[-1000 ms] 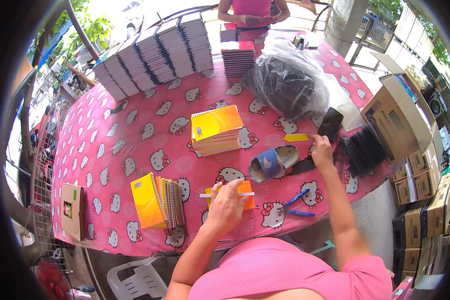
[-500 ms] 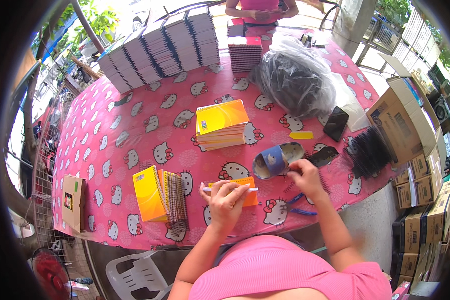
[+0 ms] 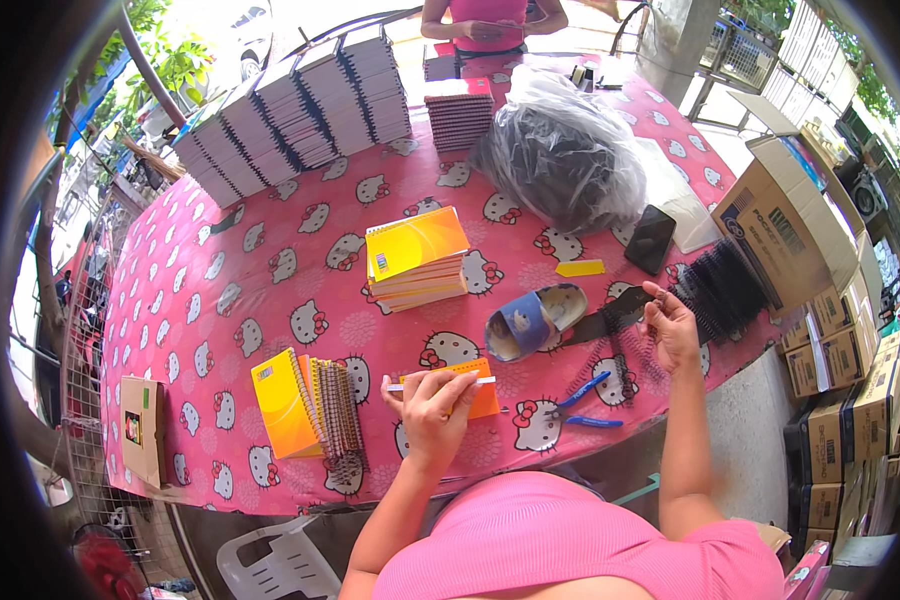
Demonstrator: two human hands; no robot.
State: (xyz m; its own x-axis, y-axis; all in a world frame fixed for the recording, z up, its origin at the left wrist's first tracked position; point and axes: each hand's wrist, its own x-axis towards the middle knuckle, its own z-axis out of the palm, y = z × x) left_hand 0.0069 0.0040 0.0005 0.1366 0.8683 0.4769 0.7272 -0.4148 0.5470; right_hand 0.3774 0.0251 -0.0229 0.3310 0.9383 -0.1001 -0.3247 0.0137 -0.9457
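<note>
The left hand [image 3: 430, 405] was placed over an orange notebook [image 3: 485, 395] at the near edge of the pink tablecloth [image 3: 280, 225]; its fingers were closed over a thin white strip [image 3: 485, 380], which was laid across the notebook. The right hand [image 3: 673, 325] was raised at the right, just beside a heap of black coils [image 3: 722, 290]. Its thumb and index finger were brought close together — whether anything was pinched between them could not be told.

Between the 2 hands, a blue sandal [image 3: 518, 328] and blue-handled pliers [image 3: 592, 421] were seen; the pliers were left with their 2 handles spread. To the left of the orange notebook, yellow spiral notebooks [image 3: 288, 405] were stood in a leaning row. Farther back, a stack of yellow notebooks [image 3: 417, 245] was set near the middle. A yellow strip [image 3: 580, 268] and a black phone [image 3: 650, 238] were laid beyond the sandal — the phone nearer the open cardboard box [image 3: 785, 225]. At the far side, a clear plastic bag [image 3: 570, 150] with dark contents was placed, and a co-worker [image 3: 485, 25] was partly shown.
</note>
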